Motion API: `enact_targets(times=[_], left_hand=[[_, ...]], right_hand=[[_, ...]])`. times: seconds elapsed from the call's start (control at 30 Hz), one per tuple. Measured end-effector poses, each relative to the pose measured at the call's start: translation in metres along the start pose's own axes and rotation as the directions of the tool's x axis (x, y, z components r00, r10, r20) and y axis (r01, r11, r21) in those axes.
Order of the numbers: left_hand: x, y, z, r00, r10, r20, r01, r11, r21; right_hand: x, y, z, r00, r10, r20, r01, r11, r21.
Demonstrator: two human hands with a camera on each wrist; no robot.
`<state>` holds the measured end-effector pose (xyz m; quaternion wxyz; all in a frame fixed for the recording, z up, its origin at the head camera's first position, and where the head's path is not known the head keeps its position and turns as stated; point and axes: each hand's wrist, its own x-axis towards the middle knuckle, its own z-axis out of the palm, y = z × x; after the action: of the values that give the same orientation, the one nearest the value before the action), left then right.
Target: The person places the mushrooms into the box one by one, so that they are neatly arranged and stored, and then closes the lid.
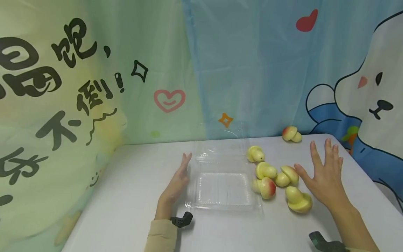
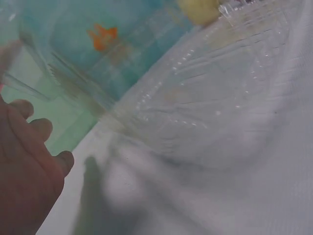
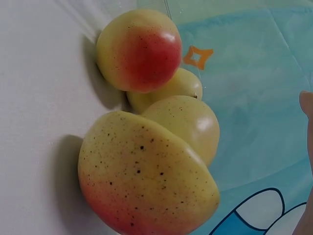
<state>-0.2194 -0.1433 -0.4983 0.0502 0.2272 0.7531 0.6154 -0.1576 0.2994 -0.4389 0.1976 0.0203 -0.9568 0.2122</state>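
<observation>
A clear plastic clamshell box (image 1: 224, 206) lies on the white table with its lid (image 1: 220, 148) raised at the back. My left hand (image 1: 176, 180) stands at the box's left side, its fingers straight and its grip empty. In the left wrist view its fingertips are beside the see-through wall (image 2: 210, 105). My right hand (image 1: 325, 178) is spread wide over the table's right part and holds nothing. Nearest to it are yellow, red-blushed toy mushrooms, one with a broad cap (image 1: 300, 204) and another (image 1: 288, 175) by the thumb. The right wrist view shows a speckled mushroom cap (image 3: 146, 176) up close.
More toy mushrooms, one with a red cap (image 1: 267, 188), cluster along the box's right side. A single mushroom (image 1: 291, 134) sits apart near the table's back edge. Behind the table hangs a printed curtain (image 1: 252, 70). Both wrists wear dark devices (image 1: 182, 220).
</observation>
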Motion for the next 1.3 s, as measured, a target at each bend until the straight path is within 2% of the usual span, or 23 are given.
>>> enact_targets(times=[0.17,0.3,0.5,0.63,0.93,1.3], left_hand=[[-0.001,-0.011,0.001,0.999,0.027,0.047,-0.029,0.999,0.040],[-0.004,-0.016,0.003,0.997,0.012,0.073,-0.015,0.999,0.041],[-0.003,-0.015,0.005,0.997,-0.037,0.064,0.036,0.999,0.013],[-0.002,-0.013,0.006,0.997,-0.061,0.048,0.060,0.998,0.035],[0.000,-0.017,0.006,0.995,-0.058,0.086,0.055,0.998,0.041],[0.000,-0.021,0.004,0.992,-0.057,0.115,0.054,0.998,0.028]], right_hand=[[0.003,0.004,0.002,1.000,-0.002,-0.006,0.002,1.000,0.015],[0.007,0.007,0.003,1.000,0.001,0.006,-0.001,1.000,0.017],[0.013,0.012,0.000,1.000,0.020,0.018,-0.021,0.999,0.029],[0.015,0.015,-0.001,0.998,0.043,0.034,-0.044,0.999,0.024],[0.020,0.023,-0.005,0.998,0.053,0.020,-0.054,0.998,0.022],[0.034,0.035,-0.018,0.997,0.067,0.048,-0.069,0.996,0.049]])
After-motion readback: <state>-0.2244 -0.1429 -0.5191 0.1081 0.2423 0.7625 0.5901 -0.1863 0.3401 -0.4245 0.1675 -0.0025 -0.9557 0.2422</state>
